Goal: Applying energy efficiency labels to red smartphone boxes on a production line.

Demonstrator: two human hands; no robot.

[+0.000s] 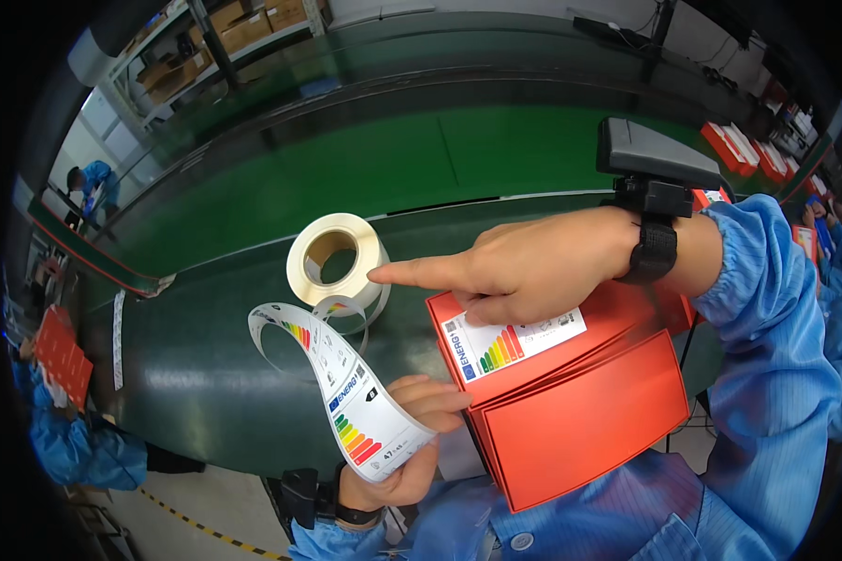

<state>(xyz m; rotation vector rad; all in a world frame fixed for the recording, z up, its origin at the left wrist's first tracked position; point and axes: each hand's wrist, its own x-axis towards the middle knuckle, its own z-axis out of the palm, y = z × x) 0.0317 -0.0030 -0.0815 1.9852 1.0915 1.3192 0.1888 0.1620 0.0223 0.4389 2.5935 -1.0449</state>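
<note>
My left hand is closed on the loose end of a white label strip printed with coloured bars. The strip curls back to a label roll lying on its side on the green table. Over a stack of red boxes, my right hand has its index finger stretched toward the roll, the other fingers curled. Nothing shows in it. Its curled fingers are at a label on the upper box and cover part of it. The stack sits at the table's near edge, against my body.
A green conveyor belt runs behind the table. At the left, a person in blue handles a red box. More red boxes stand at the far right, near other people. Shelves with cartons are at the back left.
</note>
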